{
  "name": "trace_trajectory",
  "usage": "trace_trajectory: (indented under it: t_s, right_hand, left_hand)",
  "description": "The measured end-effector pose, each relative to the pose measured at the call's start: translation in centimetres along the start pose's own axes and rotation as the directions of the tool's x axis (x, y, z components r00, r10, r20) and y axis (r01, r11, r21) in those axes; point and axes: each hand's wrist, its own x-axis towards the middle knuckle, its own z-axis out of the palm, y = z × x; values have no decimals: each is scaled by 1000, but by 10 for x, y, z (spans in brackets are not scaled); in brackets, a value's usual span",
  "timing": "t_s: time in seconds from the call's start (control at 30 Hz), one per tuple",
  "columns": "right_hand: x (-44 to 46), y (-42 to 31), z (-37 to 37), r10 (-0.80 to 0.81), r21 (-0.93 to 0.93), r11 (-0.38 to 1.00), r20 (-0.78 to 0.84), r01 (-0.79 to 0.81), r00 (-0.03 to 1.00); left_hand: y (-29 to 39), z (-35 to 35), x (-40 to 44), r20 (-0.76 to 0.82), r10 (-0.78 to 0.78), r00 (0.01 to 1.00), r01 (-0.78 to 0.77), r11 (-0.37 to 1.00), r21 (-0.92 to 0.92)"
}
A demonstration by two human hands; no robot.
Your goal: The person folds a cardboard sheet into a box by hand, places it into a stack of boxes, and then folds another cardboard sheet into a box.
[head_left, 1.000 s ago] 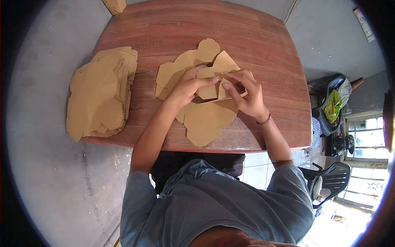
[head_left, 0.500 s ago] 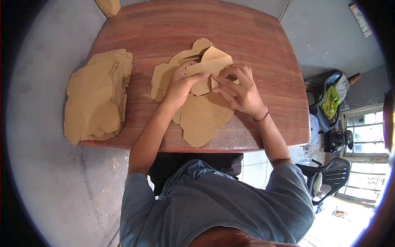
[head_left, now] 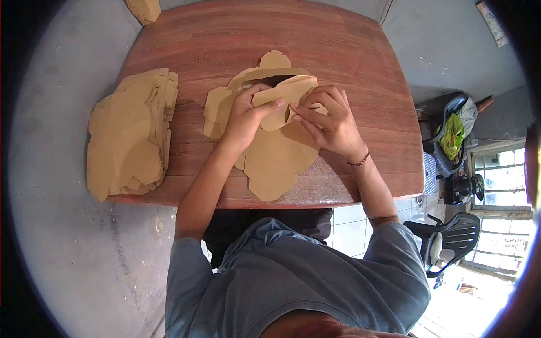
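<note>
A partly folded brown cardboard piece is held up over flat brown cutouts lying on the table. My left hand grips its left side, thumb on the front panel and the other fingers behind it. At its right side, my right hand pinches a small flap between thumb and fingers. The folded piece has a dark gap along its top, between the front panel and the part behind. My right fingertips partly cover the flap.
The reddish wooden table has a thick stack of brown cardboard cutouts at its left edge. A brown cardboard object is at the far left corner. Beyond the right edge are a dark chair and a yellow-green bag.
The folded piece has tilted and its upper right flap now looks more edge-on. My right hand has shifted slightly left, its fingers now closer together on the small flap.
</note>
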Motion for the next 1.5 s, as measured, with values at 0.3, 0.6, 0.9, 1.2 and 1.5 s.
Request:
trace_trajectory:
  t_s: [0.3,0.6,0.9,1.2,1.5]
  right_hand:
    - [-3,6,2,12,44,999,-31,-11,999]
    - [-4,9,4,80,143,987,-82,-68,993]
    - [-7,11,9,469,771,494,153,-402,870]
    - [-9,15,10,414,415,822,34,-389,910]
    - [-6,8,13,268,290,929,-105,-228,958]
  left_hand:
    - [3,3,-3,5,4,1000,-4,999,51]
    - [14,10,-10,-5,49,999,-48,992,115]
    - [20,3,-17,224,-40,974,28,998,54]
    - [28,2,-15,207,0,978,-38,983,178]
    - [30,8,-14,52,58,997,-74,919,388]
